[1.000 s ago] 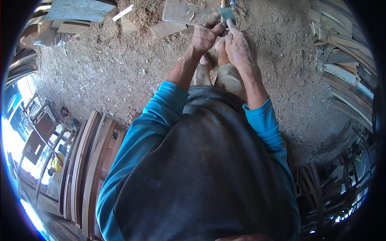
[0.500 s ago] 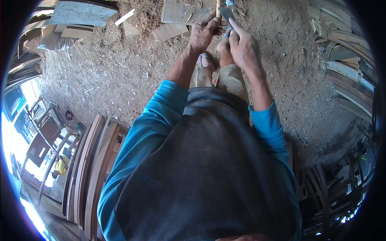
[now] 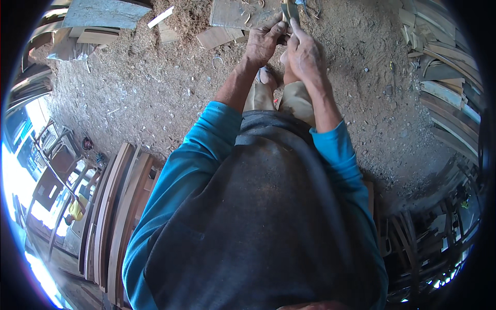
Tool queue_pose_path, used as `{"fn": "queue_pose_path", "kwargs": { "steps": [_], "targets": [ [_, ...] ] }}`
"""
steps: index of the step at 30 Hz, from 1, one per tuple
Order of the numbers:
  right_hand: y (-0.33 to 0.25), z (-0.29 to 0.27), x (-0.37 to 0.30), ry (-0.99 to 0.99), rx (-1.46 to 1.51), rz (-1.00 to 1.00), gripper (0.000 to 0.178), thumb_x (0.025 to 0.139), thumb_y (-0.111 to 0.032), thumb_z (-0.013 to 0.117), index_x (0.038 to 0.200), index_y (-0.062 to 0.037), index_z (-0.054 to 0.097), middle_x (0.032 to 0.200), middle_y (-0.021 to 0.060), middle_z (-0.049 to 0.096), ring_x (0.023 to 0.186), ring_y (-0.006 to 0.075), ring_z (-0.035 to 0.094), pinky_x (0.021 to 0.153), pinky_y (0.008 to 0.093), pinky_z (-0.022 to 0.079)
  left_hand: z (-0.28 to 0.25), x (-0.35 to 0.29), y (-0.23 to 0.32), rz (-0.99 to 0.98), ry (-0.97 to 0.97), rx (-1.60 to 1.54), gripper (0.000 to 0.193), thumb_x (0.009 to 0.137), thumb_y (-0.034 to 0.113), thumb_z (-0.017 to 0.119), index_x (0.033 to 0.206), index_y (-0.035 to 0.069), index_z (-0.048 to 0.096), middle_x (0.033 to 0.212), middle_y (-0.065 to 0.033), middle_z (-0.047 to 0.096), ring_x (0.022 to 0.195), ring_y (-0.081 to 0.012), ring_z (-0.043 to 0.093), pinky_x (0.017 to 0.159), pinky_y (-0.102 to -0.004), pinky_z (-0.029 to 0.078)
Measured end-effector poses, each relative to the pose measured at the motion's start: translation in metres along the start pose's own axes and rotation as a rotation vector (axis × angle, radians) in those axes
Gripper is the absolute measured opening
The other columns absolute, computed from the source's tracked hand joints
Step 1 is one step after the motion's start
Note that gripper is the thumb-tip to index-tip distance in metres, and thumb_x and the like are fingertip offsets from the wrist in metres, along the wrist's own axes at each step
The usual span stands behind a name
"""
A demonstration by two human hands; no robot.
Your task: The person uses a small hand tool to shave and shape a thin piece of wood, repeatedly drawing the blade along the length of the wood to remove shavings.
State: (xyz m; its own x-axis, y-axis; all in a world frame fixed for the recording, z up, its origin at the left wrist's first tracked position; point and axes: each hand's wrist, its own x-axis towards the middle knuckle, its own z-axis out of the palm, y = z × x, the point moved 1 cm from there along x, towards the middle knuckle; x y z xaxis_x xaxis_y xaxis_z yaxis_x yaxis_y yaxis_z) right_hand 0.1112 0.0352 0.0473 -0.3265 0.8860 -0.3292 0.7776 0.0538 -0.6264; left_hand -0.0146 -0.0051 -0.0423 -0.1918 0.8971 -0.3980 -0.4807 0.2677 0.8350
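The small, pale, flat piece of wood [image 3: 287, 11] sits near the top edge of the view, pinched between both hands out in front of the person's knees. A second ago the hands were further up and closer to the rim of the picture, with a greyish blade-like tool visible by the right fingers. Now both hands have come slightly lower and toward the centre, and the tool can no longer be made out clearly. That suggests the grip is being reset on the piece rather than the piece being set down.

The left hand [image 3: 262, 44] is curled closed, fingers wrapped around the lower part of the wood. The right hand [image 3: 305, 51] is also closed over it, index finger stretched up along the piece; whether it holds anything besides cannot be told.

Below the hands lies a sandy dirt floor strewn with sawdust and shavings [image 3: 155, 88], with flat offcut boards [image 3: 227, 15] just beyond the hands. A stack of long curved wooden planks [image 3: 116, 206] lies at the left, grey weathered boards [image 3: 439, 77] are heaped at the right, and dark wooden chair frames [image 3: 413, 243] stand at the lower right. The place looks like an open woodworking shed.
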Motion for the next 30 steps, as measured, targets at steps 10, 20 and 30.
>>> {"fn": "queue_pose_path", "kwargs": {
  "steps": [10, 20, 30],
  "targets": [
    [0.010, -0.018, -0.004, 0.084, 0.051, -0.070, 0.042, 0.100, -0.021, 0.053, 0.137, -0.0059, 0.064, 0.107, 0.0283, 0.071, 0.098, 0.0414, 0.071, 0.091, 0.0469, 0.056, 0.006, 0.001, 0.010, 0.032, -0.023, -0.054, 0.040, 0.107, 0.018, 0.059, 0.143, 0.001, 0.058, 0.098, -0.0082, 0.074, 0.077, -0.0123, 0.069, 0.072, -0.0270, 0.060],
    [0.005, 0.002, 0.007, 0.020, -0.112, -0.035, 0.040, 0.099, -0.023, 0.053, 0.136, -0.0101, 0.065, 0.095, 0.0265, 0.072, 0.088, 0.0438, 0.071, 0.082, 0.0493, 0.058, 0.007, -0.002, 0.004, 0.038, 0.045, 0.033, 0.038, 0.106, 0.017, 0.060, 0.139, 0.000, 0.062, 0.094, -0.0042, 0.074, 0.078, -0.0089, 0.067, 0.070, -0.0259, 0.058],
    [0.013, 0.003, 0.049, 0.155, 0.005, -0.054, 0.044, 0.101, -0.028, 0.050, 0.139, -0.0081, 0.062, 0.106, 0.0248, 0.073, 0.098, 0.0408, 0.072, 0.091, 0.0482, 0.056, 0.007, -0.004, -0.003, 0.058, -0.009, -0.017, 0.041, 0.107, 0.019, 0.058, 0.143, -0.001, 0.057, 0.095, -0.0075, 0.074, 0.075, -0.0096, 0.067, 0.069, -0.0252, 0.058]
  ]
}}
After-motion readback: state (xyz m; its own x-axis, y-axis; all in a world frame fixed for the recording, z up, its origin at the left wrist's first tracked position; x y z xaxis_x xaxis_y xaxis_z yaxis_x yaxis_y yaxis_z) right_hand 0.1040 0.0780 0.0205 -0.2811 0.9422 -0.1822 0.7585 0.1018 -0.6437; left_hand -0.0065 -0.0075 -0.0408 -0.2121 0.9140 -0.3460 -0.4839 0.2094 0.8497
